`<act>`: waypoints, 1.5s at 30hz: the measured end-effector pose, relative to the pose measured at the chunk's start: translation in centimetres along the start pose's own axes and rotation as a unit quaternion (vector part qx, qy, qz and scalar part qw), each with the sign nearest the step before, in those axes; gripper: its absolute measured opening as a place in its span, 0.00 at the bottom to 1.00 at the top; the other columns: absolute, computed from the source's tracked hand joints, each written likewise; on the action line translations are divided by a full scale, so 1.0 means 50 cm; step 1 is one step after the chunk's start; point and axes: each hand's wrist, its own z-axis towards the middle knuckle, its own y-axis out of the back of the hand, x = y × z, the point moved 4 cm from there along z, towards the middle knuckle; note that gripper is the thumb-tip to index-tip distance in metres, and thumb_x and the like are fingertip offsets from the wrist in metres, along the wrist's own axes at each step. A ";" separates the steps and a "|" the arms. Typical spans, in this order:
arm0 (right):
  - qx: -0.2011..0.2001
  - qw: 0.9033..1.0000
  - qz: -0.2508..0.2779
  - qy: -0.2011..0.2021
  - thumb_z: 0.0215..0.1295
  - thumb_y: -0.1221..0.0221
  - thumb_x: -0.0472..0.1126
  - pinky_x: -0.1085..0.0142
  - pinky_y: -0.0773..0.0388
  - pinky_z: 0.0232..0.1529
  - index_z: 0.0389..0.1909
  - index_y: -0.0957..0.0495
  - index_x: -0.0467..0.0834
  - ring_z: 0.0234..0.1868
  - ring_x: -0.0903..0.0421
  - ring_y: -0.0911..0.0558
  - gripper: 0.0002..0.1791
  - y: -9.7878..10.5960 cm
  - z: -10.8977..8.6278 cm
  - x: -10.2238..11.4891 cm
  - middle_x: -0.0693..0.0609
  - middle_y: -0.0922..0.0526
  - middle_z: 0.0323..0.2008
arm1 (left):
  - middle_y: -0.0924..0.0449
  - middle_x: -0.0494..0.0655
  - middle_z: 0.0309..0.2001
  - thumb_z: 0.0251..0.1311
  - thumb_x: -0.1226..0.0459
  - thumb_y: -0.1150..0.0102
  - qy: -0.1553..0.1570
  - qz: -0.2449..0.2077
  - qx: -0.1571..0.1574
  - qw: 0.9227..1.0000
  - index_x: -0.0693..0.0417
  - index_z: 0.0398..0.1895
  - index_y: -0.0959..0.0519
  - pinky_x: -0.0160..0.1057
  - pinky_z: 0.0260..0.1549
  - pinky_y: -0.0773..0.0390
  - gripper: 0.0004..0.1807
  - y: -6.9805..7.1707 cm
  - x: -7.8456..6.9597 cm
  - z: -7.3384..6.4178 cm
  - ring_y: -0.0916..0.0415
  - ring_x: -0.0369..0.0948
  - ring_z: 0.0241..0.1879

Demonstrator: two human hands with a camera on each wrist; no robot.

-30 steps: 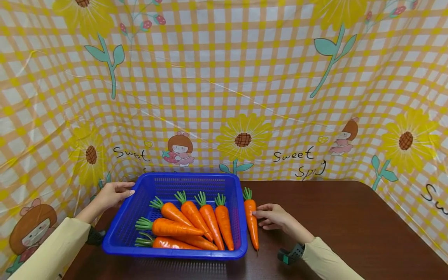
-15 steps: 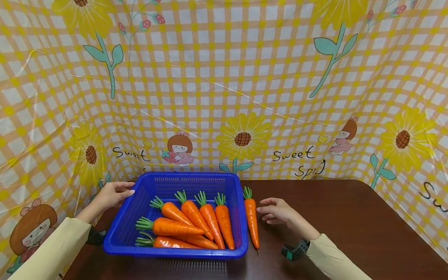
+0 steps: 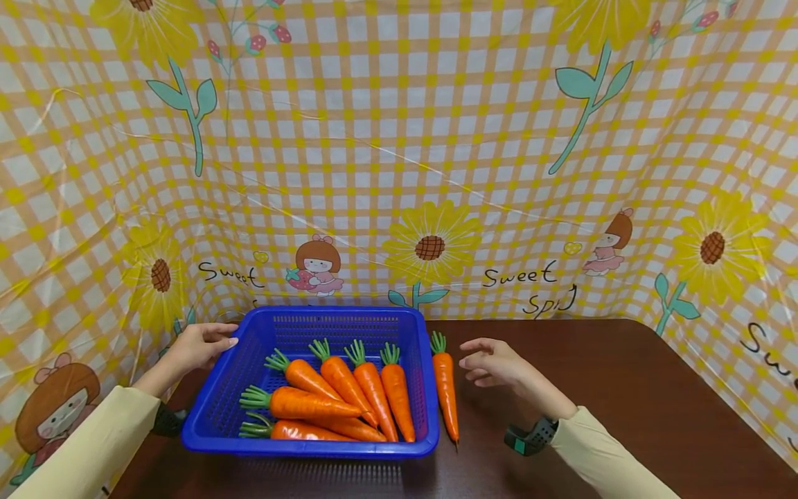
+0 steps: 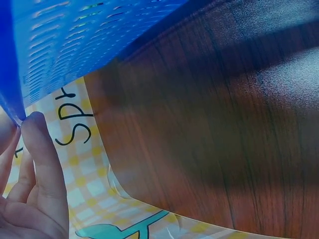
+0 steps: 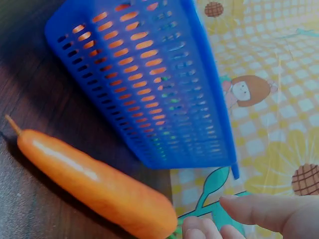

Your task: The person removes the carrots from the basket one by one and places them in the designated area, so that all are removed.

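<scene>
A blue plastic basket with perforated walls stands on the table, holding several orange carrots with green stalk tops. My left hand is at its left rim; in the left wrist view the thumb and fingers pinch that rim. One more carrot lies outside, along the basket's right wall, its green top toward the back. To its right is my right hand, fingers relaxed and holding nothing, with a gap between fingertips and carrot. In the right wrist view, this carrot lies on the table beside the basket wall.
The dark brown wooden table extends to the right of the basket. A yellow checked cloth with sunflowers and cartoon figures hangs along the back and sides.
My right hand has let go of the carrot outside the basket and drawn back up and to the right. The left hand stays at the basket's rim.
</scene>
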 end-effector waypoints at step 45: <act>0.062 0.996 -0.003 0.061 0.65 0.41 0.37 0.60 0.16 0.37 0.61 0.32 0.31 0.32 0.58 0.17 0.26 -0.105 -0.005 0.132 0.38 0.17 0.44 | 0.16 0.52 0.42 0.67 0.58 0.44 0.004 -0.043 0.006 0.999 0.68 0.66 0.34 0.43 0.32 0.16 0.30 0.003 0.026 0.005 0.18 0.38 0.32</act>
